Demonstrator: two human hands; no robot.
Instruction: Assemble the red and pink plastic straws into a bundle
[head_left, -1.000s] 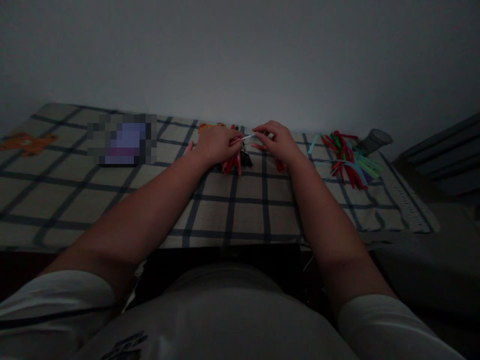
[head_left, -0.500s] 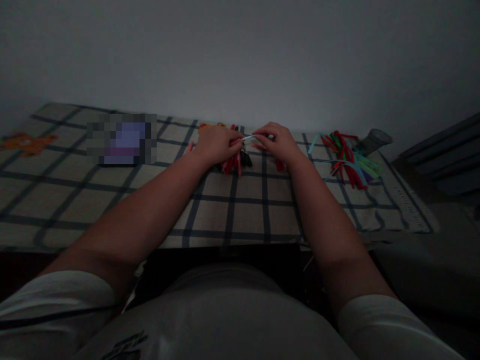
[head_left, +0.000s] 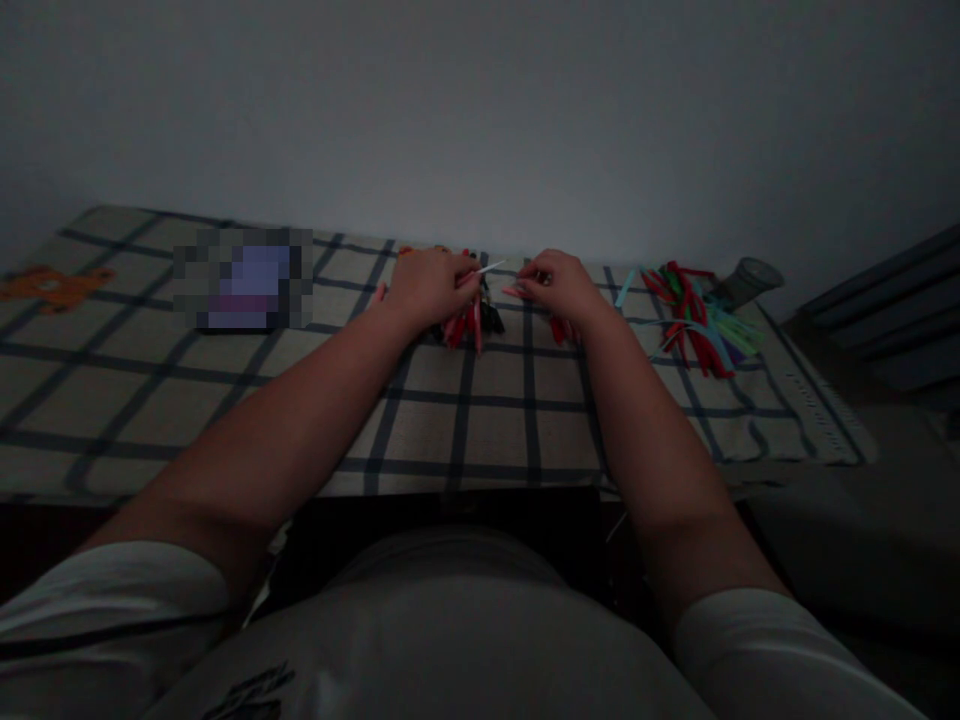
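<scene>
Left hand (head_left: pixel 431 285) pinching thin white strip (head_left: pixel 491 267), right hand (head_left: pixel 559 285) gripping slim red piece (head_left: pixel 514 292), checked cloth (head_left: pixel 480 400).

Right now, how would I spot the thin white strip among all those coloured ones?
Start from the checked tablecloth and find the left hand at its far edge. The white strip pokes up from its fingertips toward the right hand, pale and raised, unlike the red strips lying below.

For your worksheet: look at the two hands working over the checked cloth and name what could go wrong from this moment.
1. The left hand pinches a thin pale strip by one end; its free end points away from the right hand, so it might slip loose.
2. The red pieces lie under the hands and could be scattered.
3. Dim light makes small pieces hard to tell apart.
</scene>
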